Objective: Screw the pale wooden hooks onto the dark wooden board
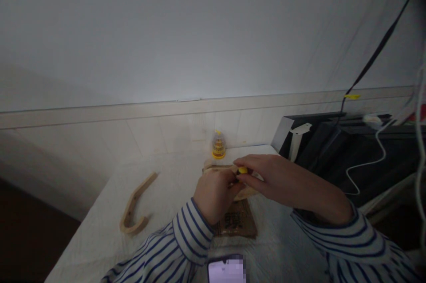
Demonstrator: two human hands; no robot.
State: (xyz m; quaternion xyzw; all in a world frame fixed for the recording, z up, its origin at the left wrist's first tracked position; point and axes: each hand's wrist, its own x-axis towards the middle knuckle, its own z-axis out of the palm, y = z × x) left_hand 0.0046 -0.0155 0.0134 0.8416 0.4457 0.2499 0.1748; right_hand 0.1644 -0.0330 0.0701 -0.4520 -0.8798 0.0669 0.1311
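My right hand (258, 172) is closed in a pinch round a small yellow-and-black handle (243, 170), which looks like that of a small screwdriver. My left hand (216, 192) is closed right beside it, its fingertips meeting the right hand's near the handle; what it grips is hidden. Under both hands lies a pale wooden piece (246, 193), mostly covered. Below that is a brown printed packet (237, 221), flat on the white-covered table (166, 212). Behind the hands stands a clear dome-shaped case (218, 146) with a yellow base and yellow contents.
A curved wooden hook (128, 212) lies to the left. At the front edge is a phone (226, 269) with a lit screen. Dark panels (319, 150), a white bracket (295, 143) and a white cable (366, 164) are at the right. A wall closes the back.
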